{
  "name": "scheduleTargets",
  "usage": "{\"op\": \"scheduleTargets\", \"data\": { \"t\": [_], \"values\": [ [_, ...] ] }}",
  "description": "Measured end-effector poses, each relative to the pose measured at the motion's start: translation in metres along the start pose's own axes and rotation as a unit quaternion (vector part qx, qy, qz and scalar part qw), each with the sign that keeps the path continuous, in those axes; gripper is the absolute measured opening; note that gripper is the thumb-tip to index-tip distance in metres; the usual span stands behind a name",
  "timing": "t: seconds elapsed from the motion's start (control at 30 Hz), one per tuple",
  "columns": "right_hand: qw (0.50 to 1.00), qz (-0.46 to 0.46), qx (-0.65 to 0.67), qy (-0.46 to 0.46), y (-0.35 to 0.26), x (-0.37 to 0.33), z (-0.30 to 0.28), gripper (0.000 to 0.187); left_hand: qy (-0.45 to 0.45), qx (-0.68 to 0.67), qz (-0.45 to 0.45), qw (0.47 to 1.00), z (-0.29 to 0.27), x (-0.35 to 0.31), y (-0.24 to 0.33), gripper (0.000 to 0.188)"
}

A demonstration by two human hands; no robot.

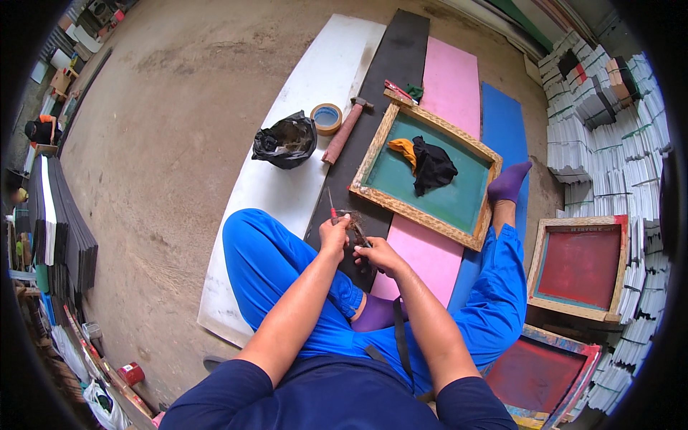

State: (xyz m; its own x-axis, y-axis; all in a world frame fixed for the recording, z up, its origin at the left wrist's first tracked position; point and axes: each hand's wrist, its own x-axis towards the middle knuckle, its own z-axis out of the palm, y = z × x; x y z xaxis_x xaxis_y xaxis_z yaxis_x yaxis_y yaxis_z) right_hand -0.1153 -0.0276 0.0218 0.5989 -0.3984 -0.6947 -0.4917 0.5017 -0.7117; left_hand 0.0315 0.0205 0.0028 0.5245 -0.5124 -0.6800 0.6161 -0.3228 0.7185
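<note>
We are seeing a workshop; wood-framed screens and a hammer are lying about; tied stacks are rising alongside.

"Item one?"

"One slim pointed tool. Its handle was red, its shaft thin; it stood in the left hand, tip upward, leaning slightly left."

"Item two?"

"One dark brown piece, elongated, exact kind unclear. It slanted between the hands, its lower end gripped by the right hand."
</note>
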Motion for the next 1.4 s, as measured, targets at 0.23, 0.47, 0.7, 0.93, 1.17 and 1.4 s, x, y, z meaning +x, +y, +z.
{"op": "scheduleTargets", "data": {
  "t": [0.23,0.47,0.7,0.93,1.17,1.4],
  "values": [
    [0.988,-0.014,-0.108,0.112,-0.010,0.018,-0.037,0.029,0.069,0.061,0.017,0.996,0.004,-0.005,0.006,0.029],
    [0.982,0.006,-0.133,0.134,-0.041,0.023,-0.052,0.031,-0.021,0.067,0.007,0.997,0.011,-0.006,-0.001,0.028],
    [0.981,0.018,-0.142,0.135,-0.049,0.030,-0.059,0.030,-0.030,0.052,0.000,0.998,0.017,-0.007,0.005,0.027],
    [0.942,-0.025,-0.249,0.222,-0.035,0.042,-0.050,0.029,-0.025,0.027,-0.011,0.999,0.024,-0.007,0.007,0.031],
    [0.885,-0.061,-0.323,0.329,-0.023,0.048,-0.035,0.032,-0.023,0.018,-0.018,0.999,0.027,-0.001,0.006,0.029],
    [0.892,-0.068,-0.291,0.340,-0.033,0.032,-0.019,0.036,-0.024,-0.002,0.000,1.000,0.018,0.001,0.009,0.029]
  ]
}}
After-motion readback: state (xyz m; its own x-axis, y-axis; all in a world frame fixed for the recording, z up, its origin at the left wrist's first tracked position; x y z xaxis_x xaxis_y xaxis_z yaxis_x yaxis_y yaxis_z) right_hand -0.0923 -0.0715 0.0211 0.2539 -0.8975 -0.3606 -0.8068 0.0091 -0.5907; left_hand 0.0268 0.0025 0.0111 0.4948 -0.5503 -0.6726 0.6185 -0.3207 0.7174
